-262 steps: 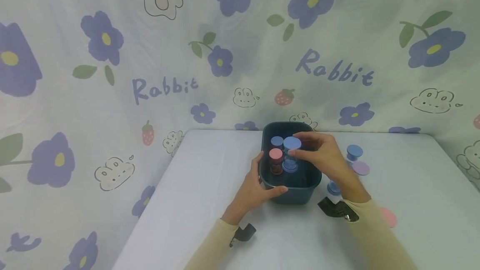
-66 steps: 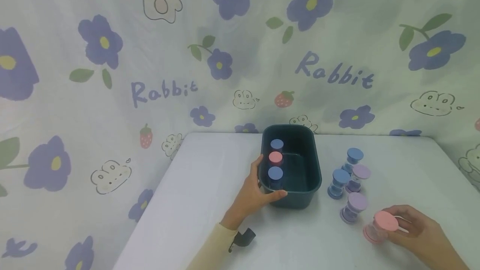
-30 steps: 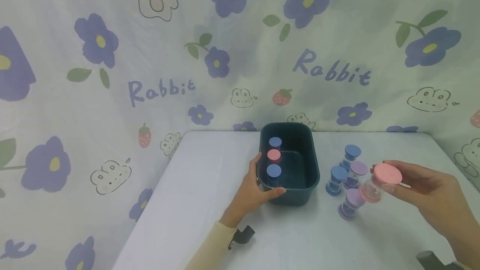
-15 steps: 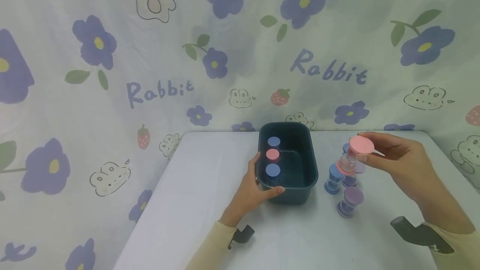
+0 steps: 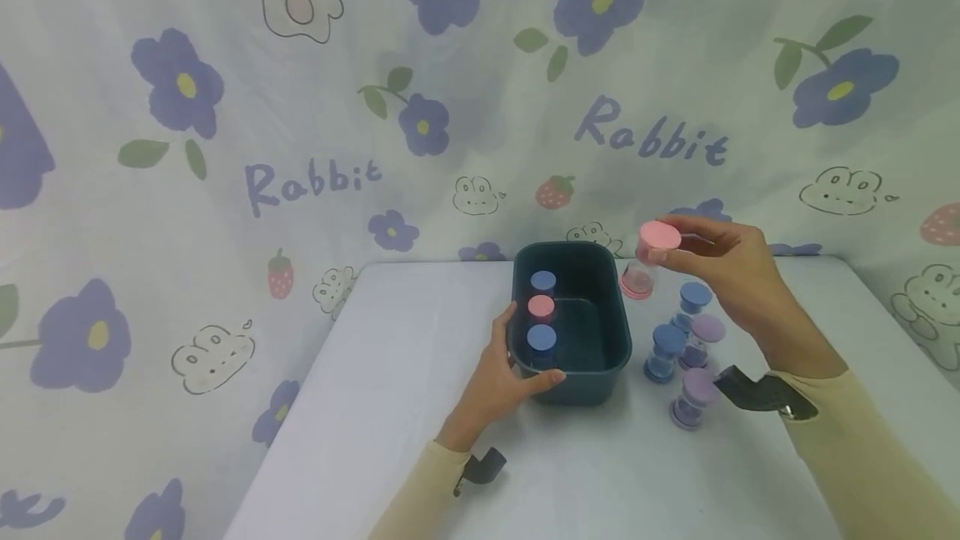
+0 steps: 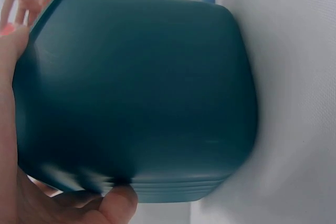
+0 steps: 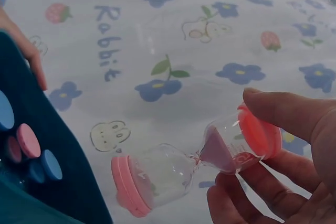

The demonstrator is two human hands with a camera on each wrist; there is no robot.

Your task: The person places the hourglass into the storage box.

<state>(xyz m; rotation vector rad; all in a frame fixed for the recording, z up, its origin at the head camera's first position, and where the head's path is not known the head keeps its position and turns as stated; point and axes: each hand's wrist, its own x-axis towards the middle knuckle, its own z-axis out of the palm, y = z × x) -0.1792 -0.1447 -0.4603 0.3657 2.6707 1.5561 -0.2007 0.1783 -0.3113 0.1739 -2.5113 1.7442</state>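
Pink hourglass [image 5: 649, 261] now lifted nr bin [image 5: 592, 386]; 3 hourglasses [image 5: 542, 309] inside.

a white tabletop [image 5: 390, 407] fills the lower middle of the head view. behind and beside it hangs a pale printed cloth backdrop [image 5: 225, 107] with purple flowers, green leaves, small strawberries, outlined rabbits and the word "rabbit" in purple script. the light is soft and even.

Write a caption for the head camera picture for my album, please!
Right hand holds a pink sand timer beside the teal bin, which the left hand grips.
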